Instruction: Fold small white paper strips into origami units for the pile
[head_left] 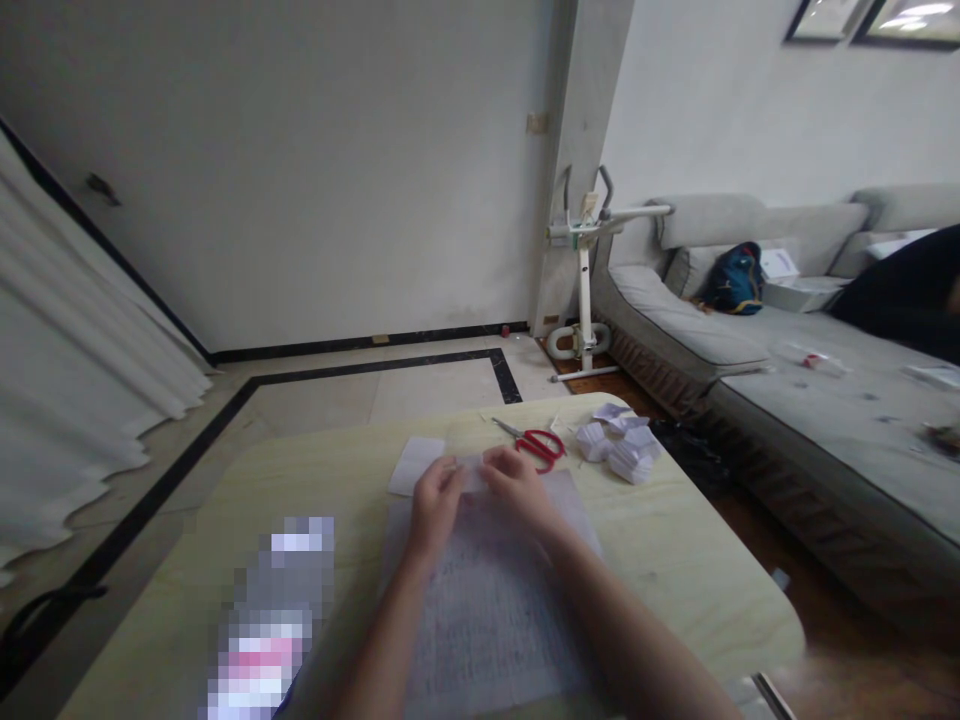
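Fingers of left hand [436, 502] and right hand [519, 488] drawn in to near-closed pinches, tips almost meeting on a thin pale piece [471, 462], apparently paper; blur hides its edges. Head view, centre: piece held just above the top of a large marked sheet [487, 625], which lies under the forearms on the pale wooden table [675, 565]. Step in hand, as judged: two-handed fine working of the piece. Calls for light, even finger pressure, as it looks easy to crease or tear.

White paper [415, 464] lies left of the fingers. Red-handled scissors [546, 440] rest beside the right hand, loose folded papers [630, 455] farther right.

Containers, upper right: blue backpack [739, 280] and pale box [799, 295] on the sofa [810, 400]; contents cannot be told. Lower-left object pixelated, unreadable.
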